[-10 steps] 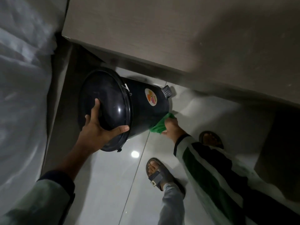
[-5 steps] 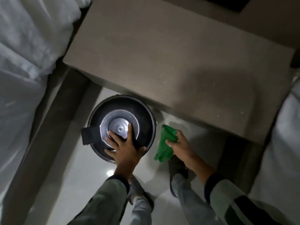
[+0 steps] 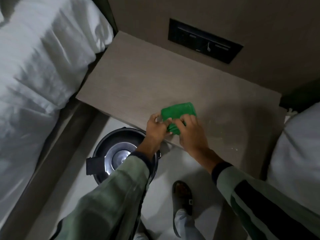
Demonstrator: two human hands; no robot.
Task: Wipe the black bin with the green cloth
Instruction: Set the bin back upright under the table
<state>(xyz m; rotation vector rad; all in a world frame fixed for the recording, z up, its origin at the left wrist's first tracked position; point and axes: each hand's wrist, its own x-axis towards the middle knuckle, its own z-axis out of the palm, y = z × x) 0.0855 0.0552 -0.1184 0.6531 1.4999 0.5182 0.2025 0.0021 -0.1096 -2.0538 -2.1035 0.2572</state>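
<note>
Head view looks down at two hands over a brown surface [image 3: 155,80]. Both hands hold the green cloth [image 3: 179,112], which lies on the surface near its front edge. The left hand [image 3: 156,127] pinches the left side of the cloth with its fingers. The right hand [image 3: 191,134] has its fingers curled onto the lower right part of the cloth. The part of the cloth near the fingers is bunched up, and the far part is flat.

The black bin [image 3: 110,149] stands upright on the pale floor [image 3: 166,170], just below the front edge of the surface. Its shiny lid faces up. The left sleeve [image 3: 110,196] covers part of the bin. Neither hand touches the bin.

A white bed [image 3: 38,71] is on the left. A dark panel [image 3: 205,40] sits on the wall behind the surface. One foot in a sandal [image 3: 182,196] stands on the floor to the right of the bin.
</note>
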